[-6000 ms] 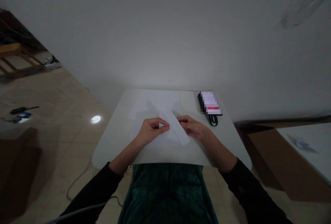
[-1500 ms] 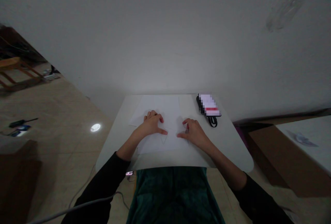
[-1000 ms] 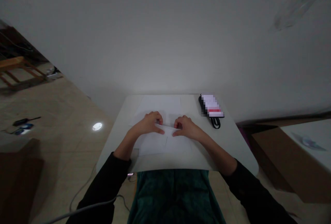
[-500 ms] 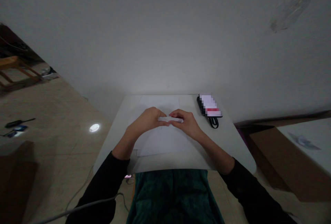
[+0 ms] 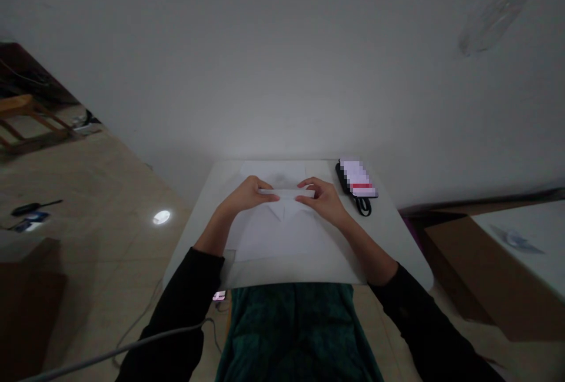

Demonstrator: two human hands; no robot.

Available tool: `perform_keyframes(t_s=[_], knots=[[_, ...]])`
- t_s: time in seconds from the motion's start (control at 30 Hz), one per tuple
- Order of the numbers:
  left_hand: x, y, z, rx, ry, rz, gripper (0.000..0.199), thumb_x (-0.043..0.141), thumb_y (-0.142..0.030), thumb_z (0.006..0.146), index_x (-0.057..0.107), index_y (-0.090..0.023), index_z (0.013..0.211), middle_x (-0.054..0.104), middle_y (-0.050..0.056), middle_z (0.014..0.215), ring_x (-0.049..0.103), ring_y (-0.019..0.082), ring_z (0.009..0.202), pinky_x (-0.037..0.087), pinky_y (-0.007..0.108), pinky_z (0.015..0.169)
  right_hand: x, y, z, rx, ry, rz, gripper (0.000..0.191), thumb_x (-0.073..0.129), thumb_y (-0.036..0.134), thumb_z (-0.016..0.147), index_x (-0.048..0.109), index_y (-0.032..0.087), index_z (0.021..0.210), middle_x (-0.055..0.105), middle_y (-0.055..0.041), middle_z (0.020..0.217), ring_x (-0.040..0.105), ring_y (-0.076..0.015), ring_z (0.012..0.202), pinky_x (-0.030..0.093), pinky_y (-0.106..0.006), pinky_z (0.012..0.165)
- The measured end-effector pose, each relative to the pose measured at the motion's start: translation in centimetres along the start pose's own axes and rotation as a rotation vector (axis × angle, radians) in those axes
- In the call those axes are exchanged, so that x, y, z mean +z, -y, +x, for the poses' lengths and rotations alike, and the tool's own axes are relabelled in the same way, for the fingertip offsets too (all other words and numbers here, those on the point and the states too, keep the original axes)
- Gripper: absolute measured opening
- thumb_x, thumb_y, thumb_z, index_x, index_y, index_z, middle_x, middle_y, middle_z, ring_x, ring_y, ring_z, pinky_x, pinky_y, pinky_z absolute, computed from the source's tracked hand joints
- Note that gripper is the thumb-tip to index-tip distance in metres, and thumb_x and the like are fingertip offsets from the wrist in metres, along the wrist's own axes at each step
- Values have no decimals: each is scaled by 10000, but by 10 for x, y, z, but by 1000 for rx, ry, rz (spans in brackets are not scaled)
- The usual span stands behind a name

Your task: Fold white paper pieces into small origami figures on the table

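Note:
My left hand [image 5: 248,195] and my right hand [image 5: 321,199] pinch opposite ends of a folded white paper strip [image 5: 286,193] near the far part of the table. Below that fold, a white paper sheet [image 5: 282,238] lies flat, with a V-shaped crease or flap edge showing under the strip. Another paper layer [image 5: 273,171] shows beyond my hands. All of this rests on a white rounded table [image 5: 291,273]. My fingers hide the ends of the strip.
A black case with a pixelated white label and a black strap [image 5: 355,179] lies at the table's far right. A small lit device [image 5: 219,295] sits by the near edge. A grey cable [image 5: 132,349] crosses below. A wall stands behind; cardboard [image 5: 481,270] lies right.
Both hands have moved farther up the table and apart. The paper's folded edge has travelled with them, so the strip is now held wider and more of the sheet shows below it.

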State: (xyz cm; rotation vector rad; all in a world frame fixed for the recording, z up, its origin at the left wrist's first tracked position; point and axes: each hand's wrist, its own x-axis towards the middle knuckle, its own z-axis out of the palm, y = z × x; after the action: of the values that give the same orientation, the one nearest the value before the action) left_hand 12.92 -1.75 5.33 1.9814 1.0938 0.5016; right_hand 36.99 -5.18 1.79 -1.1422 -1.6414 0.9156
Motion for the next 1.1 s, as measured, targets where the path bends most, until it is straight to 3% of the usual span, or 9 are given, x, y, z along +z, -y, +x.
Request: perform_keyframes(t_s=[0.27,0.33,0.43,0.53,0.7,0.83,0.93,1.0,1.1], knots=[[-4,18,4,10,-175,-14,357,703,-431,758,670,-114,599,556,-17,480,456,72,441,358,194,439,-19,-9,5,-56,-45,-48,333,769,410,711,691,196,953,668,-8,766,513,-100,524,409,-239,478],[-3,15,2,124,-330,72,314,680,-417,798,709,-130,673,655,14,572,566,107,500,450,216,491,-23,-10,4,-194,-73,-113,253,732,400,768,695,202,923,702,-31,835,597,-131,612,492,-276,568],[-2,11,-9,472,-475,246,195,604,-322,887,737,-183,915,754,55,922,701,168,822,557,292,762,-32,-7,-3,-535,-91,-338,117,617,291,891,703,218,921,721,-52,871,659,-182,827,529,-355,771],[4,11,-26,750,-409,440,173,559,-220,920,700,-202,1019,728,58,1080,676,173,1001,549,324,865,-38,-8,-15,-769,-47,-571,150,556,193,928,703,200,956,726,-79,895,647,-209,930,517,-382,813],[32,15,-36,816,-271,734,227,511,-190,943,629,-158,1134,708,96,1121,650,198,1052,532,346,868,-33,-25,-28,-921,160,-715,232,457,142,967,678,160,1036,723,-96,934,645,-199,921,527,-379,816],[58,17,-29,768,-166,788,203,479,-240,964,670,-175,983,731,70,1013,661,177,940,508,332,831,-26,-39,-28,-895,198,-714,221,474,148,960,689,162,1011,718,-97,910,644,-197,913,533,-371,804],[66,21,-28,702,-175,736,227,456,-240,974,670,-166,961,726,73,990,654,167,905,513,310,809,-25,-46,-29,-819,188,-661,193,522,192,946,703,173,1009,722,-93,900,651,-199,901,537,-368,807],[66,25,-29,670,-167,669,235,447,-241,977,667,-161,982,723,75,981,652,169,910,518,311,832,-26,-49,-29,-695,158,-567,183,564,262,930,713,195,1013,724,-80,877,658,-194,858,543,-362,795],[64,28,-29,508,-181,488,228,486,-305,961,667,-176,1013,720,62,954,662,158,831,534,293,786,-26,-52,-28,-367,73,-348,214,631,376,877,725,229,1001,706,-57,848,656,-178,773,550,-328,711]])
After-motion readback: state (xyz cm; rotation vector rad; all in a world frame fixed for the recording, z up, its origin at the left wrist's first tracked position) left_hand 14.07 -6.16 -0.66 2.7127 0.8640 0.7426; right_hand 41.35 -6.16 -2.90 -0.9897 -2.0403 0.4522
